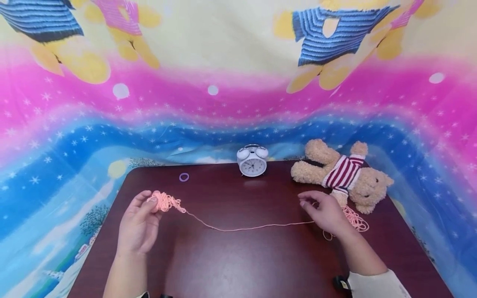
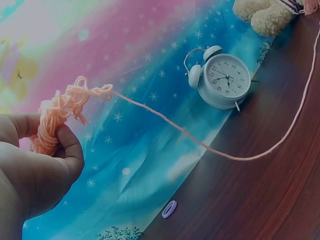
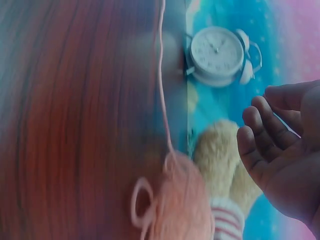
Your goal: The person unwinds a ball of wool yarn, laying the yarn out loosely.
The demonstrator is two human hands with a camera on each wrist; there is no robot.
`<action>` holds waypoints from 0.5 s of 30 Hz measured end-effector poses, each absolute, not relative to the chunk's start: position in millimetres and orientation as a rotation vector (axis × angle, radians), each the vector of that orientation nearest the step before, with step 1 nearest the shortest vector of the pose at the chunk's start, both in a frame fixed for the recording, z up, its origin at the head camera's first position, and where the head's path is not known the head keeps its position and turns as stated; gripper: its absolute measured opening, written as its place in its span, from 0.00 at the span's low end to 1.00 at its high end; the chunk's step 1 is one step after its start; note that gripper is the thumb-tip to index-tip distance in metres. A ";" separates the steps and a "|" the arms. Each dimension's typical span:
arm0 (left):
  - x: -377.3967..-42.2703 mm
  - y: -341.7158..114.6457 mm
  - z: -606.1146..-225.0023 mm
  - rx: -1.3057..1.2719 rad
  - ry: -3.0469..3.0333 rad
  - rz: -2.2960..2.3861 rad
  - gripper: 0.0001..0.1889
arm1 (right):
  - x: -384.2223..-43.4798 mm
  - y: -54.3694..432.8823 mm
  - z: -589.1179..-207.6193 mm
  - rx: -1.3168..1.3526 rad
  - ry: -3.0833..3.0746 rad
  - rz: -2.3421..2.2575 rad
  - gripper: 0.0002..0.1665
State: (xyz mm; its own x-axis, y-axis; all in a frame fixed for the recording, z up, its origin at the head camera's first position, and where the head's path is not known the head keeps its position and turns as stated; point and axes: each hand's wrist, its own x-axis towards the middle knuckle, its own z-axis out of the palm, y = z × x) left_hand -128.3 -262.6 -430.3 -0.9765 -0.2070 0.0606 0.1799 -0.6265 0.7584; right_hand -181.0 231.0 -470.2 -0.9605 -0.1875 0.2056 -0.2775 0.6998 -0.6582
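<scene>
A white twin-bell alarm clock (image 1: 253,164) is standing upright; a small purple ring (image 1: 180,178) is lying left of it, a tan plush bear in striped sweater (image 1: 343,171) right of it.

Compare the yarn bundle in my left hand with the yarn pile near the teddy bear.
The yarn bundle is held up, pinched in the left hand, while the yarn pile lies on the table beside the teddy bear. The yarn bundle is gathered and tapers to a narrow end; the yarn pile spreads out, with loose loops at its edge. Both are peachy pink, and one strand runs between them.
</scene>
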 end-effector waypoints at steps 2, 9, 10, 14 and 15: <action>-127.7 -259.9 -430.6 0.042 -1.231 -2.657 0.09 | -182.1 219.5 -472.0 0.421 -2.765 1.092 0.12; -129.7 -249.2 -428.7 0.031 -1.263 -2.656 0.11 | -186.8 185.6 -474.0 0.499 -2.752 1.146 0.11; -130.3 -247.5 -427.9 0.028 -1.269 -2.654 0.11 | -188.0 181.1 -474.4 0.506 -2.751 1.157 0.11; -132.5 -239.8 -424.4 0.003 -1.274 -2.666 0.11 | -191.7 162.6 -475.7 0.563 -2.734 1.224 0.11; -132.8 -237.7 -423.6 -0.005 -1.274 -2.669 0.11 | -192.3 157.6 -476.2 0.582 -2.726 1.243 0.12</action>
